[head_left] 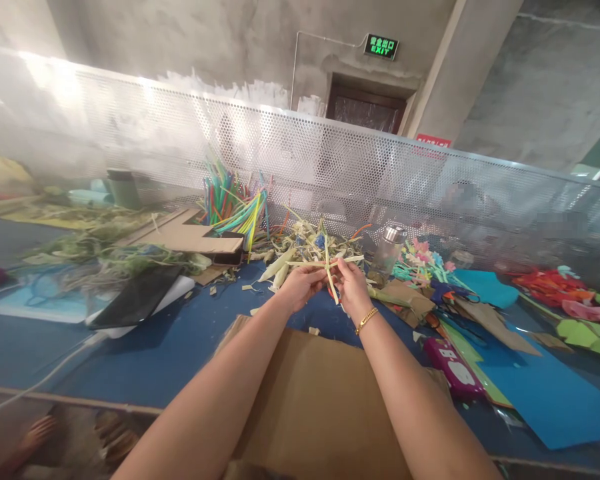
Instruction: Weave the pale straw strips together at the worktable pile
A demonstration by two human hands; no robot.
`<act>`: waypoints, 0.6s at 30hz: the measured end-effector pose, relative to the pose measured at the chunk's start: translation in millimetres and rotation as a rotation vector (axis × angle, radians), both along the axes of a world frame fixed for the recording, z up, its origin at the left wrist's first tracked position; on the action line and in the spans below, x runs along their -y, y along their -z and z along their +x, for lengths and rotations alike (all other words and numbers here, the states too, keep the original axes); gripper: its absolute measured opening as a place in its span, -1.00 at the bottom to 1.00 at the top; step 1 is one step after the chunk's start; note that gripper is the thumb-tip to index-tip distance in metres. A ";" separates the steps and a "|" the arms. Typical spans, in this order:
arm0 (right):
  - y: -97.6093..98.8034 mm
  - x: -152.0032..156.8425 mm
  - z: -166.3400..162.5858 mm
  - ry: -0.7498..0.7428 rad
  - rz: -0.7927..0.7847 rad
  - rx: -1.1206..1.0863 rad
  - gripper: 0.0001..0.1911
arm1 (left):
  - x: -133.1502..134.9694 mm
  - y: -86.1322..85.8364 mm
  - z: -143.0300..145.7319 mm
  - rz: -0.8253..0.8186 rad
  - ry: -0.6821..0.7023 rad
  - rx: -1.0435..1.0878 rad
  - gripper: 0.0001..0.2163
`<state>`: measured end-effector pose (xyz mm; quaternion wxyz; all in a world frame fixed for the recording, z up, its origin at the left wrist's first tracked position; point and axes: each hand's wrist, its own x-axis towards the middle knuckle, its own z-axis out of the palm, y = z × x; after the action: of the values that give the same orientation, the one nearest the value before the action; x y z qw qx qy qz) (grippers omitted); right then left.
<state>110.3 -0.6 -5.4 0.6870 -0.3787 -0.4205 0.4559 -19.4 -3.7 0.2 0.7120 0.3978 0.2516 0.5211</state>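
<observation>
Both hands are raised over the blue table, pinching a cross of pale, flat husk-like strips. My left hand has its fingers closed on the cross's left side near the crossing point. On the other side, my right hand grips it between thumb and fingers; a gold bracelet circles that wrist. One strip stands up and another end points down between the hands. Just behind lies a heap of dried husks. Below my forearms is a sheet of brown cardboard.
A glass bottle stands right of the husks. Colourful pipe cleaners lean against the perforated metal screen. At right lie blue paper and a purple case; at left, a dark flat panel and tangled fibres.
</observation>
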 end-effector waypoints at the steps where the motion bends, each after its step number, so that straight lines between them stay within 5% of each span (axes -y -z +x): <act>1: -0.8 0.9 -0.6 0.000 -0.004 -0.003 -0.61 | -1.4 1.6 0.0 0.011 -0.016 -0.008 -0.81; 18: -3.2 4.2 -7.6 0.024 0.007 -0.065 -0.66 | -4.7 2.4 1.1 0.101 -0.162 -0.092 -0.66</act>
<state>102.7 -4.8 -2.1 0.7069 -0.3663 -0.3949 0.4585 -18.2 0.9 -2.2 0.6341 0.4350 0.2888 0.5703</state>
